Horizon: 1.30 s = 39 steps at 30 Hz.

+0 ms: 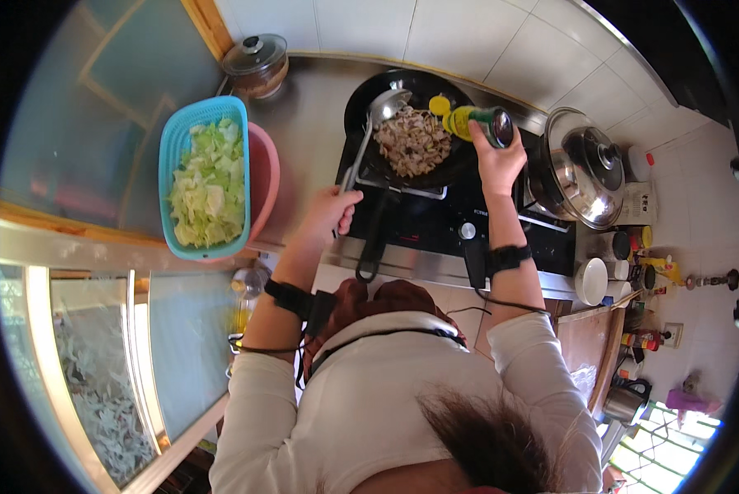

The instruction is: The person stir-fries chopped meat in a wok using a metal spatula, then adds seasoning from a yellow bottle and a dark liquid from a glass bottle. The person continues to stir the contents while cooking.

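Note:
My left hand [331, 215] is closed around the handle of a metal ladle [389, 106], whose bowl rests inside the black wok [362, 99] at its far left. Pieces of what looks like sliced meat [414, 141] lie in the wok. In my right hand [499, 162] is a dark bottle [482, 121] with a yellow-green label, tilted over the wok's right side. Its yellow flip cap [439, 105] hangs open towards the meat. Whether anything is pouring out, I cannot tell. The wok's long black handle [375, 241] points towards me, untouched.
A blue plastic basket [167, 179] of cut leafy greens [206, 191] sits over a pink basin [266, 179] on the left. Behind it stands a lidded glass pot [256, 65]. On the cooktop's [456, 216] right is a lidded steel pot [582, 167], near a white bowl [591, 281] and several jars.

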Each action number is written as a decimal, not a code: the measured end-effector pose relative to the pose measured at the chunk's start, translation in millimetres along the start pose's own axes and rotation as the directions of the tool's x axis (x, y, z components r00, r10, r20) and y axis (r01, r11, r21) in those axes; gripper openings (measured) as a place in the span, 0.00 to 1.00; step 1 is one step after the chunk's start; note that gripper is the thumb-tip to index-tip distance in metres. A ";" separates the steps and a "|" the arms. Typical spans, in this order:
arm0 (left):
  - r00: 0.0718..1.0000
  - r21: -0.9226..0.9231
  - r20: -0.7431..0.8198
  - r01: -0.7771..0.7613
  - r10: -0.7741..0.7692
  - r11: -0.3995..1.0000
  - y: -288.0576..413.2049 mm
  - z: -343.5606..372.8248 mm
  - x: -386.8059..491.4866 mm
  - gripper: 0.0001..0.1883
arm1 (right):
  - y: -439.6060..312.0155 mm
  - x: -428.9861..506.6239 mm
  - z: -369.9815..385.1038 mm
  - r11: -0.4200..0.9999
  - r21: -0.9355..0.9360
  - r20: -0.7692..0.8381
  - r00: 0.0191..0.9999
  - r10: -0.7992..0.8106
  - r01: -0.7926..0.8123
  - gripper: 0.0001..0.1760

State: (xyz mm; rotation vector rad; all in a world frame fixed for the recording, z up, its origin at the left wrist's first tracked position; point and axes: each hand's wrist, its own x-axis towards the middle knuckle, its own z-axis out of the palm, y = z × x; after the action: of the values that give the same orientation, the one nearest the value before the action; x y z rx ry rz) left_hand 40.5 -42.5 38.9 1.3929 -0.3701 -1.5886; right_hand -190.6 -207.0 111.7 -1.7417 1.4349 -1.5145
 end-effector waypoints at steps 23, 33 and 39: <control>0.994 -0.077 0.110 -0.001 0.009 0.997 -2.6 -9.8 14.5 0.10 | -1.6 -23.3 21.5 0.983 0.173 -0.164 0.982 0.095 -0.066 0.19; 0.823 0.392 -0.203 -0.429 0.531 0.814 -32.4 -8.4 39.3 0.16 | -2.2 -17.7 25.6 0.979 0.203 -0.133 0.990 0.053 -0.026 0.16; 0.406 0.602 0.268 -0.779 0.874 0.177 57.5 37.0 1.5 0.21 | -9.4 -16.6 20.7 0.987 0.161 -0.068 0.998 0.008 0.003 0.18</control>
State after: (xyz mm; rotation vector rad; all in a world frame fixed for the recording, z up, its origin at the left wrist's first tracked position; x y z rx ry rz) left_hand 33.7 -85.2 91.9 1.3456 -1.4698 -0.3507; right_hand -166.0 -195.0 105.2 -1.6059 1.3060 -1.6553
